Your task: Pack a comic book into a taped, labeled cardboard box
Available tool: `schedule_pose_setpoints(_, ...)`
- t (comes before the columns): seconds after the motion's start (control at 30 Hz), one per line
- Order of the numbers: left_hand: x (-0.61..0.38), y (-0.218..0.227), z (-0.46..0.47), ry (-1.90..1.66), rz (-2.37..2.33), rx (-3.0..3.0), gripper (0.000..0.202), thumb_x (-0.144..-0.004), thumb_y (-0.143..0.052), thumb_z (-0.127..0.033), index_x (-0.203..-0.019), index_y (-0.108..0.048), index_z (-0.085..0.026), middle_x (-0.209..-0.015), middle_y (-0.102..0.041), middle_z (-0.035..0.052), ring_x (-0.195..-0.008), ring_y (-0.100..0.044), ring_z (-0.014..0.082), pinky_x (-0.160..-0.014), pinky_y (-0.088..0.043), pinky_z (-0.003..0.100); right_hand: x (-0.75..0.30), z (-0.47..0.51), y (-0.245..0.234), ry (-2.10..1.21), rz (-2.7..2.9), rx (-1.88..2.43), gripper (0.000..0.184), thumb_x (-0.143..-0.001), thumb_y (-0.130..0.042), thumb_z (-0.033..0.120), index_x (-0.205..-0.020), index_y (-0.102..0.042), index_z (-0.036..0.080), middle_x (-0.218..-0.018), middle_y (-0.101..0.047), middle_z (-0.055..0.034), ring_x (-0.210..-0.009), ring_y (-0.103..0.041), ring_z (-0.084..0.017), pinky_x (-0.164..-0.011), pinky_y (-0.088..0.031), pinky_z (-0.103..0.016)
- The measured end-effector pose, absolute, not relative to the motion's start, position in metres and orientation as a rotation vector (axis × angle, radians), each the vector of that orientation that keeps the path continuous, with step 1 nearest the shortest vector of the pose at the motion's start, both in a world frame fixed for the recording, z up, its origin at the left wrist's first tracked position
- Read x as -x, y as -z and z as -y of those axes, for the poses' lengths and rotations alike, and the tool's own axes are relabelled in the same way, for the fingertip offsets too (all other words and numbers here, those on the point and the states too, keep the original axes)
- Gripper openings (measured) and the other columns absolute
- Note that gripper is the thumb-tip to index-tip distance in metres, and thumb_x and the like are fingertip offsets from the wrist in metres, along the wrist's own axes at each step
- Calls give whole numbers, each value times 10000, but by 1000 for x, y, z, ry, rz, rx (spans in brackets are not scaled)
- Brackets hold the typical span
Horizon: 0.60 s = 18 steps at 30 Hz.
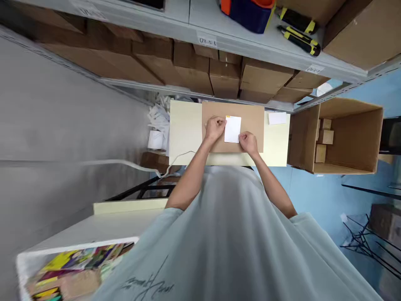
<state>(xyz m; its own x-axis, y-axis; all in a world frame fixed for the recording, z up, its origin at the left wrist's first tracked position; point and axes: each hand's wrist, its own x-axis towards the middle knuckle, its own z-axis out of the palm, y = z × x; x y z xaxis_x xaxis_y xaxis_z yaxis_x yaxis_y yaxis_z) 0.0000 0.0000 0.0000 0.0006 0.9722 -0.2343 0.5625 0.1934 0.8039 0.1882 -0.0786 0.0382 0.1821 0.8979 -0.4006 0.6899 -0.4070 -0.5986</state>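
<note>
A white rectangular card or label [232,130] with a small orange patch at its top left corner lies over a flat brown cardboard piece [253,117]. My left hand [215,128] is closed in a pinch at the card's upper left edge. Lower down, on the opposite side, my right hand [248,142] has its fingers curled together at the card's lower right edge. The cardboard rests on a pale cream tabletop [185,129]. Whether the card is stuck to the cardboard I cannot tell.
A small white slip [277,118] is at the table's right end. An open carton [347,167] with several small boxes stands to the right. Shelves with brown boxes [225,79] and box cutters [299,39] run along the far side. A white cable [131,166] crosses at left.
</note>
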Motion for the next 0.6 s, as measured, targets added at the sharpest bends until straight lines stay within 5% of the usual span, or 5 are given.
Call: schedule_pose_setpoints(0.6, 0, -3, 5, -612, -1687, -1481, 124, -974, -703, -275, -908, -798, -231, -1023, -775, 48, -910, -688, 214, -937, -494, 389, -183, 82, -37, -1031, 1464, 2185, 147, -953, -595, 265, -865, -700, 212, -920, -777, -48, -878, -703, -216, -875, -537, -312)
